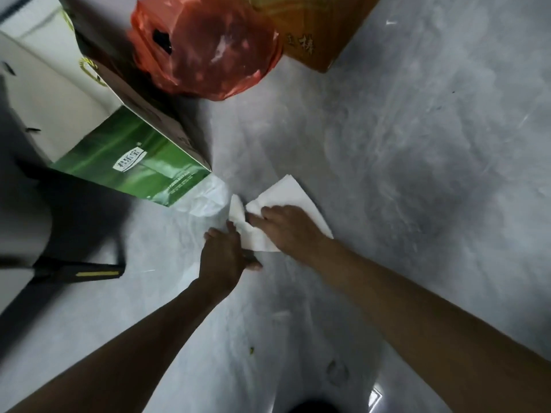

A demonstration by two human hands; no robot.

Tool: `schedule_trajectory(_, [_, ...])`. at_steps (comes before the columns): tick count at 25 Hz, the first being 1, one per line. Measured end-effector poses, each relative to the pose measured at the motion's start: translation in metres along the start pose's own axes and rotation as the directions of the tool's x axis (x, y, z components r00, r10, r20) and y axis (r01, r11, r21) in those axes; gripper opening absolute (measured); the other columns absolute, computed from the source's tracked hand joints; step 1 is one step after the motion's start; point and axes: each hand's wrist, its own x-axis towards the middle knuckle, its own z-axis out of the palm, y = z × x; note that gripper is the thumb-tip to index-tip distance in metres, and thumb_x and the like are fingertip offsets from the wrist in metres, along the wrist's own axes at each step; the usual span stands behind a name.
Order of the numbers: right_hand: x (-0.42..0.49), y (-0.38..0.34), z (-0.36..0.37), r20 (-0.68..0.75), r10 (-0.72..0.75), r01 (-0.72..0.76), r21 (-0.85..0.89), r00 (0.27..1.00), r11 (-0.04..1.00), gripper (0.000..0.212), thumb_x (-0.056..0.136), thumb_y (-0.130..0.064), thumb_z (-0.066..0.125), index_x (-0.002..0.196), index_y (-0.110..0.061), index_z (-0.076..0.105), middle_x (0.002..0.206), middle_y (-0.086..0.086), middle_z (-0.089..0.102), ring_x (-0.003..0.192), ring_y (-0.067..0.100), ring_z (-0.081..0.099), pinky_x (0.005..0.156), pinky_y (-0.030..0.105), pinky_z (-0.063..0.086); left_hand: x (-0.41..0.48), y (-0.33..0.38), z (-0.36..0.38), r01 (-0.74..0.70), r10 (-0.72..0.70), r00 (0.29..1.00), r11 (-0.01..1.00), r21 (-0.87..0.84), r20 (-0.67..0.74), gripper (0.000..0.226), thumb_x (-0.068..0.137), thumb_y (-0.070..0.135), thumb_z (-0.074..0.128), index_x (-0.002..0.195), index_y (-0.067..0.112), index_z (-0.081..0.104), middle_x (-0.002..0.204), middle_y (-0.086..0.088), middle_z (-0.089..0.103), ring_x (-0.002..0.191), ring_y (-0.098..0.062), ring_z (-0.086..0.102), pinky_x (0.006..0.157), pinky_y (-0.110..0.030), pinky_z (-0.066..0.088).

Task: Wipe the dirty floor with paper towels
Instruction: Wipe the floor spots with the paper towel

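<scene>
Grey mottled floor (pixel 417 144) spreads around you, a green speck (pixel 252 350) nearest. At 12 o'clock from it, your left hand (pixel 222 254) reaches forward, fingers straight and close together, tips touching the paper towel (pixel 287 190) at its bunched edge, probably to steady it. Your right hand (pixel 287 231) lies flat on the sheet, fingers together, pressing it down to wipe. The towel's free corner points to 12 o'clock; its long axis seems to run 10 to 4. Further off at 10 o'clock sits a green box (pixel 134 162), and beyond it a red bag (pixel 205 46).
</scene>
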Motion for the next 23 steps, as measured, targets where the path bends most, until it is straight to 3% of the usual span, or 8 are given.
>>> schedule_trajectory(2, [-0.035, 0.035, -0.026, -0.051, 0.098, -0.1, -0.047, 0.994, 0.994, 0.048, 0.075, -0.017, 0.044, 0.117, -0.02, 0.069, 0.072, 0.008, 0.061, 0.051, 0.028, 0.059, 0.041, 0.03, 0.043, 0.0, 0.005, -0.003, 0.025, -0.027, 0.999, 0.998, 0.061, 0.022, 0.118, 0.056, 0.051, 0.085, 0.143, 0.0, 0.024, 0.121, -0.031, 0.056, 0.117, -0.043, 0.049, 0.095, -0.039, 0.039])
schedule_trajectory(4, [-0.1, 0.069, -0.051, -0.133, 0.449, -0.461, -0.084, 0.884, 0.883, 0.049, 0.081, -0.01, 0.045, 0.126, -0.017, 0.062, 0.079, 0.014, 0.061, 0.06, 0.033, 0.061, 0.047, 0.035, 0.046, -0.002, 0.007, -0.005, 0.037, -0.039, 0.999, 0.998, 0.056, 0.029, 0.116, 0.056, 0.049, 0.086, 0.141, -0.001, 0.025, 0.121, -0.036, 0.053, 0.117, -0.046, 0.048, 0.097, -0.042, 0.042])
schedule_trajectory(9, [-0.188, 0.021, -0.059, -0.136, 0.953, -0.962, -0.005, 0.271, 0.272, 0.048, 0.091, -0.008, 0.052, 0.139, -0.015, 0.048, 0.097, 0.019, 0.062, 0.078, 0.039, 0.062, 0.057, 0.04, 0.044, -0.008, 0.007, -0.008, 0.008, -0.009, 1.0, 0.998, 0.065, 0.014, 0.098, 0.063, 0.044, 0.083, 0.134, -0.003, 0.035, 0.117, -0.037, 0.054, 0.112, -0.048, 0.05, 0.096, -0.047, 0.044])
schedule_trajectory(11, [-0.152, -0.014, -0.029, -0.199, 0.925, -0.941, 0.03, 0.325, 0.337, 0.05, 0.088, -0.006, 0.055, 0.137, -0.012, 0.051, 0.09, 0.015, 0.063, 0.072, 0.034, 0.062, 0.054, 0.037, 0.043, -0.003, -0.001, -0.004, -0.01, 0.007, 1.0, 0.995, 0.104, 0.028, 0.097, 0.07, 0.041, 0.078, 0.14, -0.003, 0.029, 0.121, -0.035, 0.054, 0.114, -0.048, 0.05, 0.096, -0.046, 0.045])
schedule_trajectory(15, [-0.103, -0.106, 0.014, -0.17, 0.626, -0.637, -0.014, 0.761, 0.771, 0.052, 0.081, -0.014, 0.044, 0.131, -0.015, 0.057, 0.078, 0.003, 0.062, 0.061, 0.02, 0.059, 0.05, 0.032, 0.044, 0.0, -0.003, 0.002, -0.065, 0.07, 0.997, 0.983, 0.172, -0.026, 0.08, 0.083, 0.036, 0.061, 0.144, -0.004, 0.027, 0.125, -0.033, 0.054, 0.12, -0.049, 0.049, 0.101, -0.049, 0.042])
schedule_trajectory(18, [-0.147, -0.114, 0.008, -0.141, 0.347, -0.363, -0.114, 0.927, 0.925, 0.051, 0.083, -0.018, 0.043, 0.134, -0.021, 0.047, 0.084, 0.003, 0.066, 0.064, 0.022, 0.064, 0.056, 0.03, 0.052, 0.001, 0.001, 0.005, -0.055, 0.056, 0.998, 0.98, 0.189, 0.001, 0.081, 0.088, 0.037, 0.057, 0.148, -0.003, 0.018, 0.134, -0.033, 0.047, 0.126, -0.049, 0.042, 0.107, -0.051, 0.034])
schedule_trajectory(20, [-0.215, -0.095, -0.011, -0.178, 0.463, -0.494, -0.219, 0.868, 0.842, 0.042, 0.093, -0.021, 0.04, 0.134, -0.021, 0.049, 0.093, 0.01, 0.07, 0.076, 0.028, 0.069, 0.062, 0.032, 0.057, 0.002, -0.004, 0.009, -0.093, 0.088, 0.996, 0.976, 0.196, 0.034, 0.103, 0.078, 0.053, 0.066, 0.148, -0.003, 0.014, 0.138, -0.033, 0.043, 0.129, -0.049, 0.038, 0.11, -0.053, 0.029])
schedule_trajectory(23, [-0.292, -0.09, -0.048, -0.286, 0.892, -0.937, -0.077, 0.349, 0.341, 0.041, 0.098, -0.025, 0.037, 0.135, -0.011, 0.052, 0.107, 0.023, 0.067, 0.089, 0.037, 0.068, 0.07, 0.044, 0.057, -0.005, -0.005, 0.006, -0.131, 0.124, 0.991, 0.983, 0.133, 0.055, 0.099, 0.085, 0.055, 0.057, 0.149, -0.003, 0.008, 0.142, -0.042, 0.028, 0.136, -0.054, 0.023, 0.114, -0.055, 0.02])
